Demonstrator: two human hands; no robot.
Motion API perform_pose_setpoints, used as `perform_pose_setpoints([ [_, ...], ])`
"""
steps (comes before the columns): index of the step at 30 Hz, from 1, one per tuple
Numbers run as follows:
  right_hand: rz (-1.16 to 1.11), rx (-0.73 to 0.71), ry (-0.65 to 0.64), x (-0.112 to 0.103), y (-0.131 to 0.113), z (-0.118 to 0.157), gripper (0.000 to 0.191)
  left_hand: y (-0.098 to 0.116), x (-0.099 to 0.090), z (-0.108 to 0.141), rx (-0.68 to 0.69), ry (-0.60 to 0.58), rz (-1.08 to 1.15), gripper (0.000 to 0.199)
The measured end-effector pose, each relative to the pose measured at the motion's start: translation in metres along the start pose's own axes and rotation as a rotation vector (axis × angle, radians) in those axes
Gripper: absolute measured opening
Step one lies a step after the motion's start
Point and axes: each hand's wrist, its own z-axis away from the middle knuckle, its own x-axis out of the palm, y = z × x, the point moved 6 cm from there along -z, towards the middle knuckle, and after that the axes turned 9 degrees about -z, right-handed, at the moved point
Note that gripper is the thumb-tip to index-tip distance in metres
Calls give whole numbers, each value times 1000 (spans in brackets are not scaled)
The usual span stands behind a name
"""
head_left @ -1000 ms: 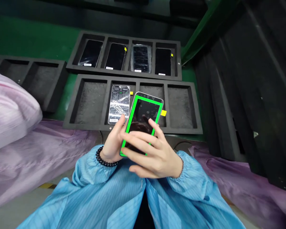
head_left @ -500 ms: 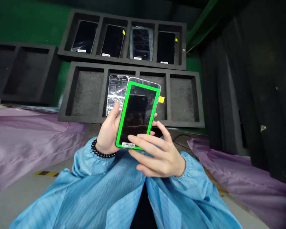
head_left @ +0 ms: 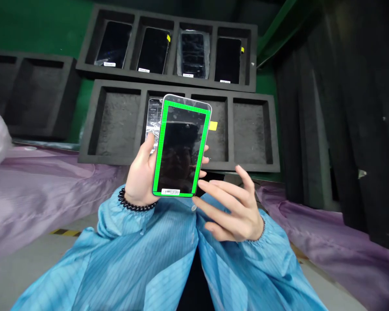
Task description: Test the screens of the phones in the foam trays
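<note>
A smartphone (head_left: pixel 182 151) with a bright green border on its dark screen is held up in front of me. My left hand (head_left: pixel 139 175) grips it from behind, thumb along the left side and fingertips showing past the right edge. A white barcode label sits at its lower edge, and a yellow tab (head_left: pixel 213 125) sticks out at the right. My right hand (head_left: pixel 231 207) is beside the phone's lower right corner, fingers spread, holding nothing. Behind the held phone, a second phone (head_left: pixel 153 119) with a grid on its lit screen lies in the near tray, partly hidden.
The near black foam tray (head_left: pixel 94 121) has several compartments. Behind it, a far foam tray (head_left: pixel 253 65) carries several dark phones with white labels. Another foam tray (head_left: pixel 69 95) stands at the left. Dark curtains (head_left: pixel 314 129) hang at the right; purple cloth (head_left: pixel 52 185) drapes at the left.
My right hand has moved off the screen to the right, its fingers spreading. The held phone and my left hand have shifted slightly left and up, covering more of the phone behind.
</note>
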Motion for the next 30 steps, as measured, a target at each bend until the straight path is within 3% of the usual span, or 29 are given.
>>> perform_pose_setpoints([
  [4,1,58,15,-5,3,6,49,3,-4,0,3,56,-26,72],
  [10,36,-10,30,3,-3,2,47,1,-6,1,-19,103,-52,72],
  [15,60,78,56,-4,2,4,49,5,-6,3,6,144,-63,76],
  [17,53,61,64,-2,1,3,50,5,-6,3,10,127,-61,76],
  [22,42,-19,44,3,-1,2,47,3,0,2,-3,-44,-48,83],
  [27,46,43,71,-4,4,3,48,5,-6,2,12,79,-34,75],
  [30,35,-15,75,-2,-2,2,48,4,-5,2,-6,41,-40,77],
])
